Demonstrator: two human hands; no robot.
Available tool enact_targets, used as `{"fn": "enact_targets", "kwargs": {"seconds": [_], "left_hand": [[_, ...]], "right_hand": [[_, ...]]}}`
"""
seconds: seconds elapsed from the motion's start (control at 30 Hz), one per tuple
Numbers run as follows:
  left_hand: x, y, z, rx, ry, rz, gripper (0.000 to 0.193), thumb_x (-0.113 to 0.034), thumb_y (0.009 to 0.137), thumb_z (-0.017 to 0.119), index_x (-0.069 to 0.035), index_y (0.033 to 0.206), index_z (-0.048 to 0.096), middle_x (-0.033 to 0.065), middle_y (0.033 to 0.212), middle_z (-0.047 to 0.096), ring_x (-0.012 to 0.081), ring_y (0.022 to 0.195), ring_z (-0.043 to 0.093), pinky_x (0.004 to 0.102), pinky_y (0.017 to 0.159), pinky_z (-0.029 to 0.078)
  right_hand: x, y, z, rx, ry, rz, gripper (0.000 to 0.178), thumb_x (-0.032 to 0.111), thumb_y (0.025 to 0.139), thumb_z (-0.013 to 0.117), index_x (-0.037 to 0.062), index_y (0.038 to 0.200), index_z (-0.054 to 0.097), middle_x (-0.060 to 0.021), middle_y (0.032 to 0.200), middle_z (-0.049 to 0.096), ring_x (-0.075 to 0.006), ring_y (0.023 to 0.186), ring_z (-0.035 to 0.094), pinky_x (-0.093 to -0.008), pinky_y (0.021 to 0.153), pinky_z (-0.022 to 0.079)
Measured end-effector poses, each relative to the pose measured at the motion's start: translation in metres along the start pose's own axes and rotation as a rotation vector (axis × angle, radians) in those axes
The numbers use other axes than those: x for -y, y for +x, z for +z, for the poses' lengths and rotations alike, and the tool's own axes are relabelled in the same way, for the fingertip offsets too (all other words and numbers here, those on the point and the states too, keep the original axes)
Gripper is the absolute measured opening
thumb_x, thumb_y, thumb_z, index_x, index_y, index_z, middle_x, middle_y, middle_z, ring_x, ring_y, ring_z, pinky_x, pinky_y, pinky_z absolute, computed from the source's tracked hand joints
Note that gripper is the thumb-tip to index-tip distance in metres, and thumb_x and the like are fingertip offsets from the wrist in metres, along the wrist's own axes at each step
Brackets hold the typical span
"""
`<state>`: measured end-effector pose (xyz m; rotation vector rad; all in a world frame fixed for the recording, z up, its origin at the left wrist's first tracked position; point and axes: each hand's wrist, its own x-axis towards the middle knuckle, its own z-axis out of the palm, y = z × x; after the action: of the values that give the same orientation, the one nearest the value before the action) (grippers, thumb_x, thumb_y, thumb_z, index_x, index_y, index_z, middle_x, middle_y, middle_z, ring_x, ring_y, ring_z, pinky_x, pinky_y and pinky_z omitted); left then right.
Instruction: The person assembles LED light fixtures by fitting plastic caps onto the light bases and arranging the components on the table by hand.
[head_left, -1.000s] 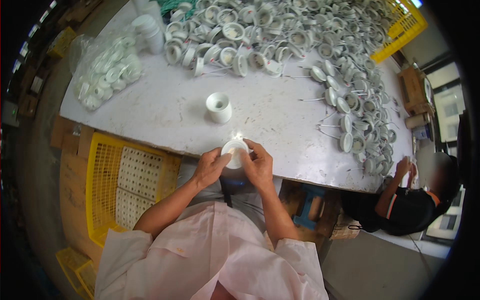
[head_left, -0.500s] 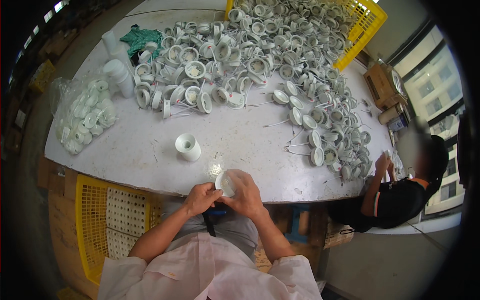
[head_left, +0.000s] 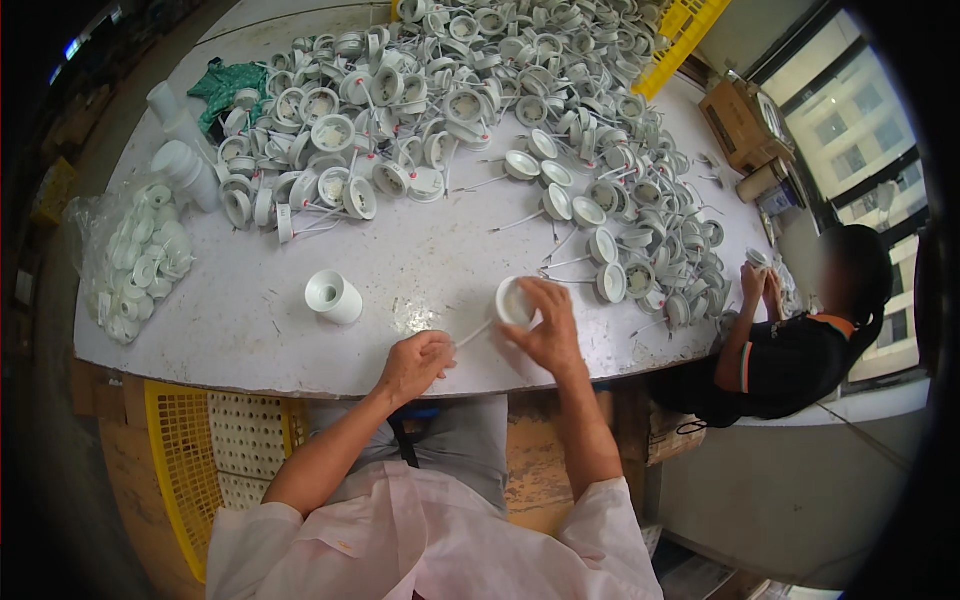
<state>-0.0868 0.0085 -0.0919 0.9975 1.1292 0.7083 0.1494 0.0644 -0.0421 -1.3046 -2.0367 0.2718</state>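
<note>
My right hand (head_left: 548, 325) is closed around the rim of a white round lamp housing (head_left: 510, 303), held just over the table near its front edge. A thin white cable (head_left: 473, 335) runs from the housing down to my left hand (head_left: 418, 362). The left fingers are curled together at the cable's end, and their tips partly hide it. To the left of both hands, a white cylinder (head_left: 335, 298) with a funnel-like hollow top stands upright on the table. Several loose housings with cables (head_left: 556, 203) lie beyond my right hand.
A big heap of similar housings (head_left: 480, 105) covers the far table (head_left: 240, 300). At left are a clear bag of white round parts (head_left: 140, 260), stacked white cups (head_left: 185, 170) and green cloth (head_left: 232, 90). A co-worker (head_left: 810, 345) sits right. A yellow basket (head_left: 180, 450) stands below the edge.
My right hand has carried the lamp housing forward and right, away from my left hand, and the cable now shows between them. The view has shifted, so the table things sit further left.
</note>
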Motion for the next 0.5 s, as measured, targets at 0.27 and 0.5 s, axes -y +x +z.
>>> {"fn": "enact_targets", "kwargs": {"seconds": [0.27,0.5], "left_hand": [[0.018,-0.018,-0.001,-0.105,0.026,0.236,0.028,-0.003,0.093,0.054,0.005,0.119,0.053,0.0184,0.113,0.064,0.0209,0.095,0.068,0.0261,0.069,0.055],[0.021,-0.020,0.000,-0.112,0.064,0.298,0.027,-0.002,0.090,0.056,0.003,0.116,0.057,0.0153,0.106,0.067,0.0180,0.093,0.069,0.0261,0.070,0.057]], "right_hand": [[-0.077,0.060,-0.029,0.075,-0.503,0.249,0.060,0.039,0.067,0.078,0.0126,0.118,0.063,-0.0110,0.118,0.061,-0.0309,0.122,0.047,-0.0527,0.108,0.025],[-0.102,0.088,-0.030,0.222,-0.552,0.432,0.061,0.045,0.068,0.074,0.0158,0.121,0.063,-0.0100,0.122,0.061,-0.0297,0.127,0.044,-0.0582,0.112,0.017]]}}
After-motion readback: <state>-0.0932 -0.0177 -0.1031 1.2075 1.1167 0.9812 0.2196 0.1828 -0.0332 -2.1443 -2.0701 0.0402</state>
